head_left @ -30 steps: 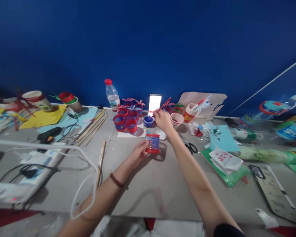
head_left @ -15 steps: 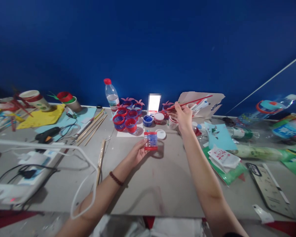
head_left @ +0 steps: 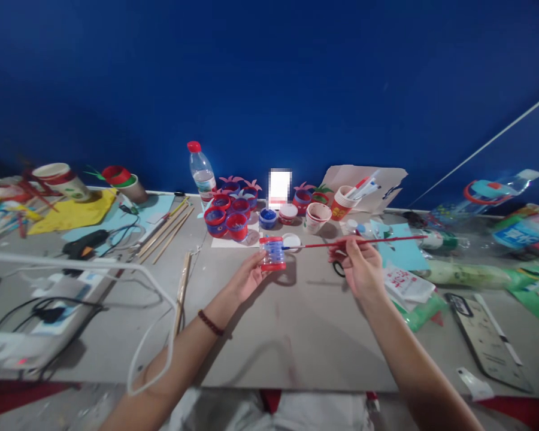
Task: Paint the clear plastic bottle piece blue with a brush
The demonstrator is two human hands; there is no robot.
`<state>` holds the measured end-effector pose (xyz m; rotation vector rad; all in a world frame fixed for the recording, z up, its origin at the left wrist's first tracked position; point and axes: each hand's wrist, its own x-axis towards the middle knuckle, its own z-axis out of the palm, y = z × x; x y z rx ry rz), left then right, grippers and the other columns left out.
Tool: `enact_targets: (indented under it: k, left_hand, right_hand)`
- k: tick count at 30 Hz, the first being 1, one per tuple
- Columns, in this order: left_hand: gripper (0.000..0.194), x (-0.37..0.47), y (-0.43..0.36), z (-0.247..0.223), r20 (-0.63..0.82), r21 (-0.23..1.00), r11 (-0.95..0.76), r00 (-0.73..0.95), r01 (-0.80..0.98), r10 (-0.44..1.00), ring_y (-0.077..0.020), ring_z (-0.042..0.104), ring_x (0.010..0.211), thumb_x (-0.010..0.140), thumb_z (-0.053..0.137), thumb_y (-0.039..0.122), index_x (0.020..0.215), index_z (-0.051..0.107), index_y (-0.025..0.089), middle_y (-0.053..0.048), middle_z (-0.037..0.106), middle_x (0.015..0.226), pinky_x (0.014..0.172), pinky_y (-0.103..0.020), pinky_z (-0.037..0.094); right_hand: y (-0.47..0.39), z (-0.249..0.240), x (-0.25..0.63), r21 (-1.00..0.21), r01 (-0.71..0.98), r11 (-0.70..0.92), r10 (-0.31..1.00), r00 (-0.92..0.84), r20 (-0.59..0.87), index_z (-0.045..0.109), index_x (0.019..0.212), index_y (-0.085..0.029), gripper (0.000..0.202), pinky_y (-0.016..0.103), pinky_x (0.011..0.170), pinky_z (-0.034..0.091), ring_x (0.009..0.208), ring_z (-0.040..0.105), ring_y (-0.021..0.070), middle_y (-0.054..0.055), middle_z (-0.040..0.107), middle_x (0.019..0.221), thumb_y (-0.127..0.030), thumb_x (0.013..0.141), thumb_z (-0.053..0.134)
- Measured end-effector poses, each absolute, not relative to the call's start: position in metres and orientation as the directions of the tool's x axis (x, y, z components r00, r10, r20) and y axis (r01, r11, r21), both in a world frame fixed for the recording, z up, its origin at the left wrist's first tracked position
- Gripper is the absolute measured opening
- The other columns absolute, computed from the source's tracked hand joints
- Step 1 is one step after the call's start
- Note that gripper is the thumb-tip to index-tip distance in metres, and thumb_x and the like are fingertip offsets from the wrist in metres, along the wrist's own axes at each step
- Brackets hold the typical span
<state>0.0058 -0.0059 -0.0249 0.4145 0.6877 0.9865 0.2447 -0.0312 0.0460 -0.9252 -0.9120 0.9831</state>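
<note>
My left hand (head_left: pixel 250 276) grips a small clear plastic cylinder (head_left: pixel 273 254) with red rims and blue paint on its side. In my right hand (head_left: pixel 362 266) is a long red paintbrush (head_left: pixel 318 245), held nearly level, its blue tip at the cylinder's right side. Behind the cylinder stand an open jar of blue paint (head_left: pixel 268 218) and a red-and-white jar (head_left: pixel 288 214). A white lid (head_left: pixel 291 241) lies just beyond the brush. Several red and blue cups (head_left: pixel 216 222) stand together at the back left of the cylinder.
A bottle with a red cap (head_left: pixel 202 173) stands behind the cups. Paper cups (head_left: pixel 317 216) are at the back. Wooden sticks (head_left: pixel 166 236), a glue gun (head_left: pixel 87 243) and a power strip (head_left: pixel 58 311) lie left. A phone (head_left: pixel 487 341) and plastic bottles lie right.
My right hand has come down and toward me from above the jars. The brush tip has moved from near the jars to the cylinder. My left hand has hardly moved.
</note>
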Motion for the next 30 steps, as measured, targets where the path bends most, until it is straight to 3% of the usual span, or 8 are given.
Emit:
enact_targets:
  k: [13,18,30]
  left_hand:
    - [0.024,0.008,-0.008,-0.023,-0.304,0.663,0.442,0.322,-0.605,0.897,-0.0234,0.074,0.095,0.081,0.077,0.027,0.099,0.071,0.012,-0.01,0.078,0.1,0.099,-0.036,0.053]
    - [0.028,0.009,-0.009,-0.022,-0.259,0.684,0.429,0.354,-0.59,0.899,-0.0255,0.076,0.089,0.082,0.077,0.031,0.101,0.07,0.012,-0.011,0.078,0.099,0.099,-0.041,0.053]
    - [0.027,0.008,-0.011,-0.023,-0.254,0.673,0.422,0.346,-0.608,0.903,-0.0257,0.074,0.098,0.083,0.076,0.029,0.102,0.072,0.01,-0.013,0.077,0.103,0.104,-0.041,0.051]
  right_hand:
    - [-0.052,0.007,0.244,-0.96,-0.172,0.219,0.966,0.177,0.189,0.069,0.086,-0.019,0.031,0.036,0.06,0.065,0.061,0.073,0.0194,0.004,0.076,0.07,-0.05,0.083,0.074]
    - [-0.058,0.01,0.241,-0.971,-0.082,0.225,0.966,0.147,0.212,0.069,0.087,-0.019,0.032,0.037,0.063,0.066,0.06,0.074,0.0202,0.005,0.077,0.071,-0.051,0.085,0.071]
    - [-0.061,0.024,0.239,-0.963,0.035,0.266,0.953,0.143,0.268,0.068,0.085,-0.019,0.033,0.034,0.062,0.065,0.061,0.074,0.0199,0.006,0.077,0.072,-0.052,0.087,0.068]
